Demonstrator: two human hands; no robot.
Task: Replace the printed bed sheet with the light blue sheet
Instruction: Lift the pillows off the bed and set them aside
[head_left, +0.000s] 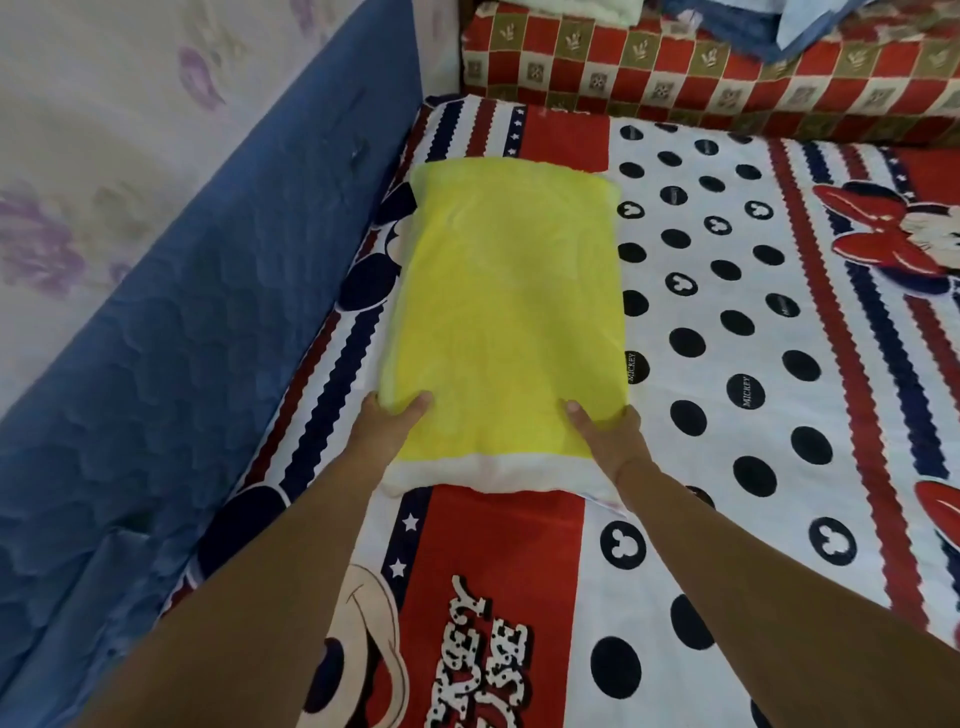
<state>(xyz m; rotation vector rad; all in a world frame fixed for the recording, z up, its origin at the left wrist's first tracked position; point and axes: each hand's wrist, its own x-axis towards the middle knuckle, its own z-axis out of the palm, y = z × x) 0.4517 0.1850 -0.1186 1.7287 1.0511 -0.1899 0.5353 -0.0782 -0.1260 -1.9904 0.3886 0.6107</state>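
- Yellow pillow (504, 291) lies lengthwise on the printed bed sheet (727, 530), reaching away from both hands, with a white band at the end nearest the wrists.
- Left hand (387, 431) grasps the pillow's near left corner: the thumb is pressed on top and the fingers are hidden under the edge.
- Right hand (605, 436) grasps the near right corner the same way, thumb on the yellow top, fingers out of sight round the side.
- Printed bed sheet, red, white and navy with black dots, is spread flat under both hands and forearms.
- Blue quilted panel (208, 338) runs along outside the left hand.
- Checked cushion (675, 73) sits far beyond the fingertips, past the pillow.
- Light blue cloth (810, 26) lies bundled on that cushion, well beyond the right hand.
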